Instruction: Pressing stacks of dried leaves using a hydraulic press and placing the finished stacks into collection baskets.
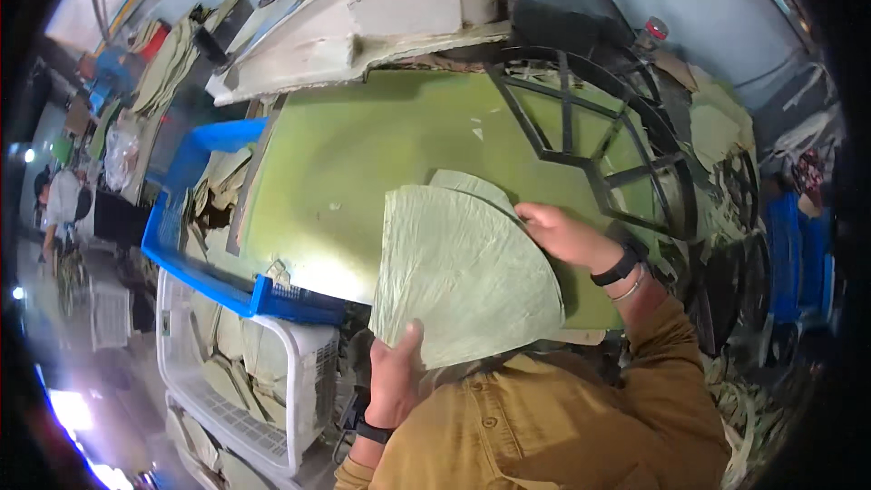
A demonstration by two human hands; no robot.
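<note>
A pale green, wrinkled, fan-shaped sheet (467,286) is held up in front of my body; I cannot tell its material. Behind its upper edge a second pale green piece (476,189) sticks out. My left hand (396,377) grips the lower left corner, thumb on the face and the other fingers hidden. At the upper right edge, my right hand (564,234) has its fingers closed on the rim, partly behind it. Beyond the sheet lies a worn green board (363,145). A black metal frame with crossbars (594,159) rests on the board's right part.
A white machine arm (390,23) spans the board's far side. Left of the board, a blue crate (209,259) of offcuts sits above a white basket (281,390) of pale green pieces. Scraps (739,408) pile up at right. Another person (68,200) is far left.
</note>
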